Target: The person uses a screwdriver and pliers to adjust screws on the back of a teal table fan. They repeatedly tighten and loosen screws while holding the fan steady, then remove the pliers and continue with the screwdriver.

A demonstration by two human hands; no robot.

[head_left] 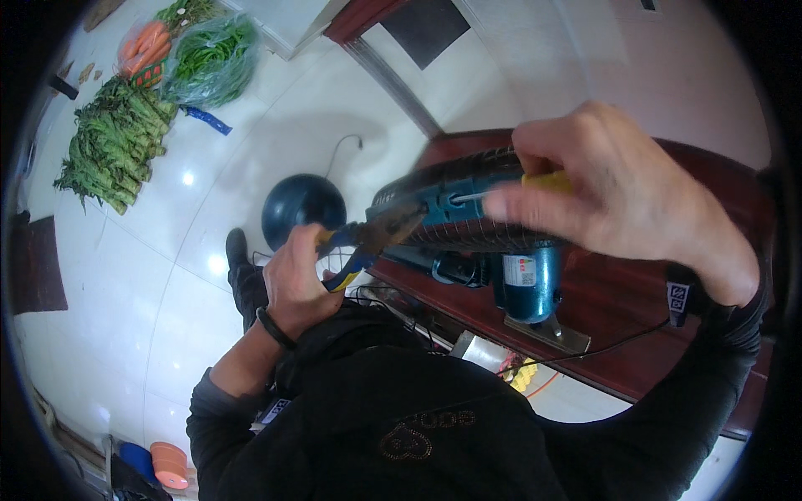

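My left hand point(296, 284) is wrapped round the blue-and-yellow handles of a pair of pliers point(393, 227). Their worn jaws reach the rim of a fan's dark wire guard point(518, 234), by a teal clip point(443, 205). My right hand point(606, 188), slightly blurred, grips a screwdriver point(470, 198) with a yellow handle. The screwdriver's thin metal shaft points left, its tip at the clip. Below the guard shows the fan's teal motor housing point(530, 288), which carries a white label. My right fingers hide part of the guard.
The fan rests on a dark red wooden table point(622, 292), with a black cable point(618, 341) across it. On the tiled floor lie leafy green stalks point(117, 146), bagged carrots point(146, 48) and bagged green vegetables point(213, 63). A dark ball-like object point(303, 210) sits near my foot point(237, 248).
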